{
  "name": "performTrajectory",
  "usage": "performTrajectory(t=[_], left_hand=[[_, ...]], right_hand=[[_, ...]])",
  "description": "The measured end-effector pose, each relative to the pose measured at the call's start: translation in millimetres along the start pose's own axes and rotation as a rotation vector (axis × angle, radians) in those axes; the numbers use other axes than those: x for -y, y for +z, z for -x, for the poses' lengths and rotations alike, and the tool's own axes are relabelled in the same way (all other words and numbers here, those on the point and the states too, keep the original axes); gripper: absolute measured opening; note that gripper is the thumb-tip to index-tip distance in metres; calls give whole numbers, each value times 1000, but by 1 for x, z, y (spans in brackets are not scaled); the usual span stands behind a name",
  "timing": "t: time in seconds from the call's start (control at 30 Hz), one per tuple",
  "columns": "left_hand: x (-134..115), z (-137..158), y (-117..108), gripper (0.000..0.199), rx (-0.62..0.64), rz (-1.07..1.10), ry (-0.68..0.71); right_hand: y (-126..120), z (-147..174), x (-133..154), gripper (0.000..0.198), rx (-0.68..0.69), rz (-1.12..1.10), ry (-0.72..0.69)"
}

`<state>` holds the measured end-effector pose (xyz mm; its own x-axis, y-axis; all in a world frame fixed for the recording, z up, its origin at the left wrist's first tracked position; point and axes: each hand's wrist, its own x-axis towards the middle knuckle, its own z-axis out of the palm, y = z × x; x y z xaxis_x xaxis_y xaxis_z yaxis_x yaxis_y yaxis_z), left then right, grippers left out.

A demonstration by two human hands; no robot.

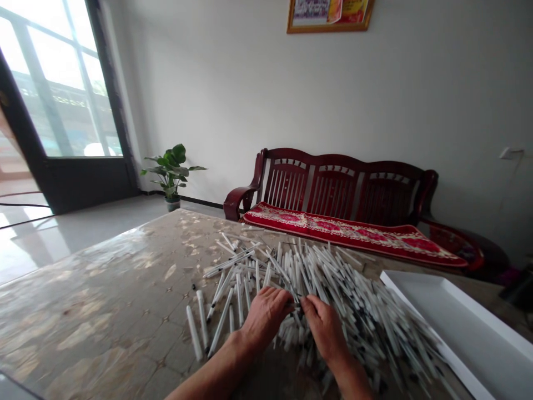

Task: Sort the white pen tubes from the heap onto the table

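Presently, in the head view, your left hand [266, 316] and right hand [325, 325] rest side by side on the near edge of a large pile of white pens [333, 289], which lies on the patterned table [104, 300], right of its middle. Both hands lie knuckles up with the fingers curled down into the pens; whether either one is clamped on a single pen cannot be told, as the fingertips are buried and the picture is blurred there. A few loose pens [200, 322] lie apart to the left of your left hand. A white tray [466, 328] stands just right of the pile, near the table's right edge. In my judgement you would do well to draw one pen clear of the heap before closing on it, keep the wrists low so the pile does not scatter, and work from the near edge outward. Beyond the table stand a red wooden bench [345, 194] and a potted plant [171, 172].
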<state>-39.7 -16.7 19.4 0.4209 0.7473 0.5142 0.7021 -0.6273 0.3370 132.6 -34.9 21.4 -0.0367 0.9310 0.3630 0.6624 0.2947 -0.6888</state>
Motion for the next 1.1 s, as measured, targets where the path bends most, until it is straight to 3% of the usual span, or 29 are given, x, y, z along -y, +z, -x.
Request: performTrajectory(t=[0.27,0.47,0.57,0.67,0.8,1.1], left_hand=[[5,-1,-3,12,-9,40,-31],[7,-1,-6,18,57,81,-53],[6,-1,-5,19,50,62,-64],[6,-1,-3,16,42,36,-64],[8,-1,-1,16,40,19,-56],[8,1,2,12,14,-54,-2]], right_hand=[[-5,-5,-10,45,-140,-60,8],[-10,-9,-14,31,-77,-283,9],[-9,-10,-17,37,-62,-372,68],[-9,-9,-18,41,-47,-312,116],[-12,-8,-15,44,-93,-189,58],[-11,-10,-20,46,-39,-207,161]])
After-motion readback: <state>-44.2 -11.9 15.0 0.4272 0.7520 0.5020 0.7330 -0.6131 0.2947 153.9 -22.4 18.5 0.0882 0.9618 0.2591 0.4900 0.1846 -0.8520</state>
